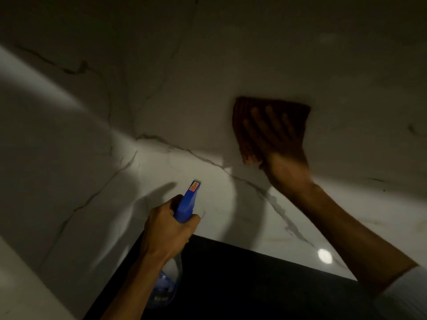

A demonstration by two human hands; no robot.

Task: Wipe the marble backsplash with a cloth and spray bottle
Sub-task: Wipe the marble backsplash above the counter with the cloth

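Note:
The white marble backsplash (pixel 189 93) with dark veins fills most of the view, dim above and lit lower down. My right hand (pixel 277 137) lies flat with fingers spread, pressing a reddish-brown cloth (pixel 245 125) against the marble at centre right; the hand is motion-blurred. My left hand (pixel 168 225) grips the neck of a spray bottle with a blue trigger head (pixel 187 202), nozzle aimed at the wall. The bottle's clear body (pixel 166 287) hangs below my wrist.
A dark countertop (pixel 254 285) meets the backsplash along an edge at the bottom. A side wall of the same marble (pixel 46 158) stands on the left, forming a corner. A round light reflection (pixel 324 256) shines on the marble near the counter edge.

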